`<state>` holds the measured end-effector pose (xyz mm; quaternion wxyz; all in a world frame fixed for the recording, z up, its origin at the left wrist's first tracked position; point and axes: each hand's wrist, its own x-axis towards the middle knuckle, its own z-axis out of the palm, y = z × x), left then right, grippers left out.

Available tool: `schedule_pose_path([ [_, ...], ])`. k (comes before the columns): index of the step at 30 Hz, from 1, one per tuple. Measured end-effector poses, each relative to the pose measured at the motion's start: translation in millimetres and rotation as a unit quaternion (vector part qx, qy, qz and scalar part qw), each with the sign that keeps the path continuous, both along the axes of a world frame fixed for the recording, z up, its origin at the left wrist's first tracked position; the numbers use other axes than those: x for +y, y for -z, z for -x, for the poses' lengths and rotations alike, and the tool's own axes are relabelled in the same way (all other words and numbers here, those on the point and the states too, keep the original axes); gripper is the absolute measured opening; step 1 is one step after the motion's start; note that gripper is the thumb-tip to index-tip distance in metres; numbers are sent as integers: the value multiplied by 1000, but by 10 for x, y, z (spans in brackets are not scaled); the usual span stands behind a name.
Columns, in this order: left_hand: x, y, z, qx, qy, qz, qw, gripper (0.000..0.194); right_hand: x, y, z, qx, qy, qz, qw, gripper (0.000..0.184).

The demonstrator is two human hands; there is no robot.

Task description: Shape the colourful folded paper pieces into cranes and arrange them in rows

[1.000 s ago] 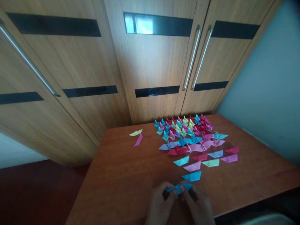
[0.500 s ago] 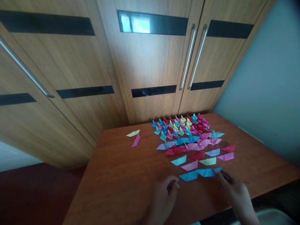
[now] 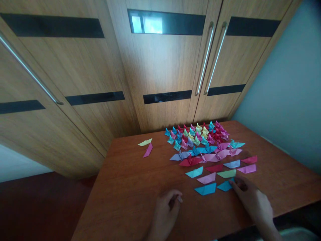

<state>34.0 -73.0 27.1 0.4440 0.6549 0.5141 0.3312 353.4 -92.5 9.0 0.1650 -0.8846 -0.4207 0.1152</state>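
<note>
My right hand (image 3: 250,199) pinches the right end of a blue folded paper piece (image 3: 224,186) lying on the table. Another blue folded paper (image 3: 205,189) lies just left of it, a narrow gap between them. To the left, my left hand (image 3: 167,207) hovers low or rests over the wood, fingers curled to the thumb, with no paper showing in it. Beyond the blue pair lie flat folded papers: a pink one (image 3: 206,178), a green one (image 3: 226,173), a turquoise one (image 3: 194,172), a magenta one (image 3: 247,168) and several others.
Behind them, several folded paper cranes (image 3: 192,160) lie in rows, with more standing pointed paper figures (image 3: 190,135) at the back. A yellow paper (image 3: 145,142) and a magenta paper (image 3: 148,150) lie at the back left. Wooden cupboard doors (image 3: 160,63) border the wooden table (image 3: 120,187).
My right hand has shifted the right blue paper, opening a gap from its neighbour and tilting it. My left hand has drawn away leftward. The view has moved slightly.
</note>
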Motion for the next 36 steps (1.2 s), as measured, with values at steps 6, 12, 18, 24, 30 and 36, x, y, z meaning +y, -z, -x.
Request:
schedule_pose_path([
  [6,9,10,3,-8,2,9,1000,16,28,19,-13,-8,7,8,1000,53],
  [12,21,-1,40,7,-6,-5,1000,17,-20,21,15,-21,18,-21,999,55],
  [18,516,-90,480,151,-57,-105,981,19,-34,-54,253,1,-27,-144,989,48],
  [24,1265,-83,876,336,-167,-157,913,30,74,-125,944,104,-176,-227,952,37],
  [30,1599,69,853,335,-182,-144,913,28,129,-101,1631,164,-299,-219,914,27],
  [36,1546,101,880,284,-155,-142,935,14,118,-47,1869,185,-327,-201,905,27],
])
